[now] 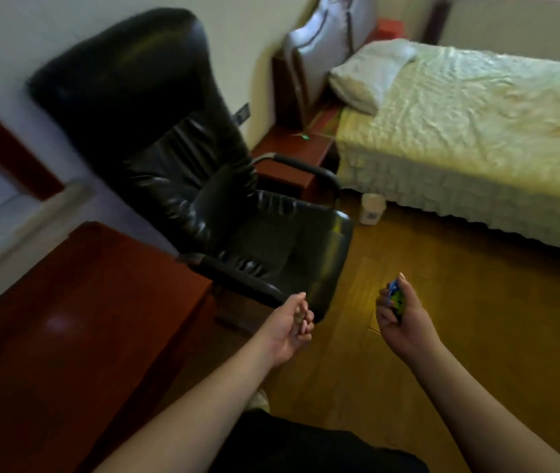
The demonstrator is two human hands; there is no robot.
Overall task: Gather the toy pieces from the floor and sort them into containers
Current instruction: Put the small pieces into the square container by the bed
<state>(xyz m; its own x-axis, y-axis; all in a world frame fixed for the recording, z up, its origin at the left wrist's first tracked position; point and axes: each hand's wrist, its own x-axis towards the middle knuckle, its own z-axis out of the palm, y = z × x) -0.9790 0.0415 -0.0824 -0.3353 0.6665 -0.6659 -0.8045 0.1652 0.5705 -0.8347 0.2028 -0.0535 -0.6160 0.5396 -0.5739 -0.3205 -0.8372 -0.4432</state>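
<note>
My right hand [403, 317] is held over the wooden floor [476, 319], its fingers closed around small toy pieces [395, 296] coloured blue, green and yellow. My left hand [290, 324] hovers close to the front of the black leather office chair [183, 172], fingers curled in loosely; whether it holds anything I cannot tell. No loose toy pieces show on the floor, and no sorting container is clearly in sight.
A red-brown desk [77, 319] fills the lower left. A bed [476, 131] with a pale cover and pillow stands at the right. A low red-brown nightstand [288, 155] sits between chair and bed, and a small white jar [372, 208] stands on the floor nearby.
</note>
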